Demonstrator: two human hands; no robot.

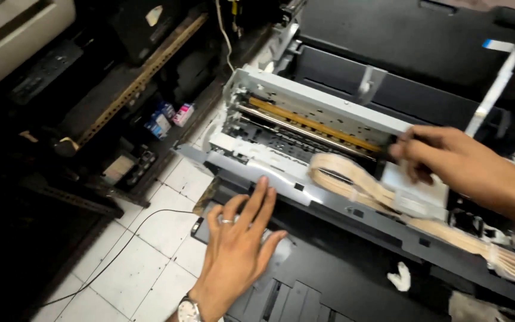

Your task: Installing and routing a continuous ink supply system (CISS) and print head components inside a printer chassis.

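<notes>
1. Left hand: fingers spread, palm laid flat on the front edge of the black printer base, ring on one finger, wristwatch at the wrist. Nothing gripped.
2. Right hand: reaching in from the right, fingertips closed on the dark print carriage at the right end of the rail; exact grip partly hidden by the fingers.
3. Printer, opened: outer cover off, grey metal frame exposed, tilted across the middle of the view. State of disassembly: well along, inner mechanism laid bare; carriage, rail and tubes in place on the frame.
4. Brass-coloured strip and steel guide rail: running along the frame, just behind the carriage.
5. Bundle of pale ink tubes: looped in front of the carriage, trailing off to the lower right.
6. White flat ribbon cable: rising at the upper right, blue tip, free end loose.
7. Scrap of white cloth or tissue: lying on the base, well apart from both hands.
8. White tiled floor: under and to the left of the printer, thin black cable crossing it.
9. Small coloured boxes: on the floor at the upper left, beside dark shelving.
</notes>
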